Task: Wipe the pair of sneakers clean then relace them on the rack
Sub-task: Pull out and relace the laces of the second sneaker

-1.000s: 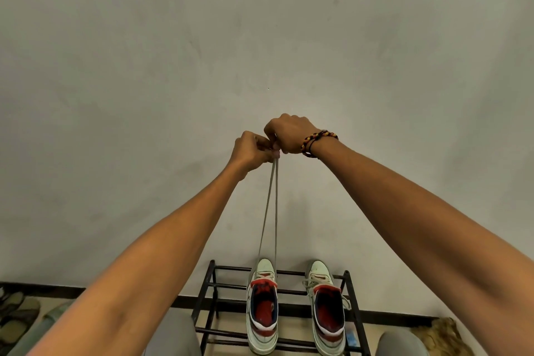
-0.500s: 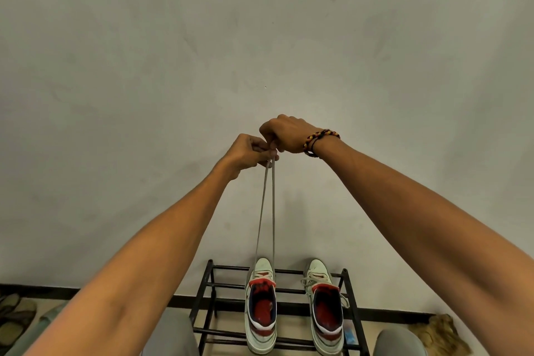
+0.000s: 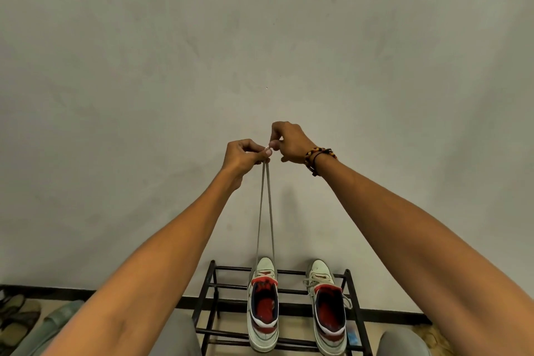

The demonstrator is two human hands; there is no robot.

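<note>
Relacing is underway: the left hand (image 3: 245, 154) is pinching both lace (image 3: 266, 211) ends taut above the left sneaker (image 3: 263, 312) on the rack (image 3: 212, 286), the right hand's (image 3: 289, 140) grip curling beside, seemingly empty; next, evening ends, then threading eyelets.

My black metal rack (image 3: 213, 286) stands against the wall, and both my sneakers sit side by side on its top bars: the left sneaker (image 3: 263, 309) and the right sneaker (image 3: 329, 312). Something small and blue (image 3: 351, 337), maybe a cloth, lies lower down.

dim, even light; soft shadows; edges warped
</note>
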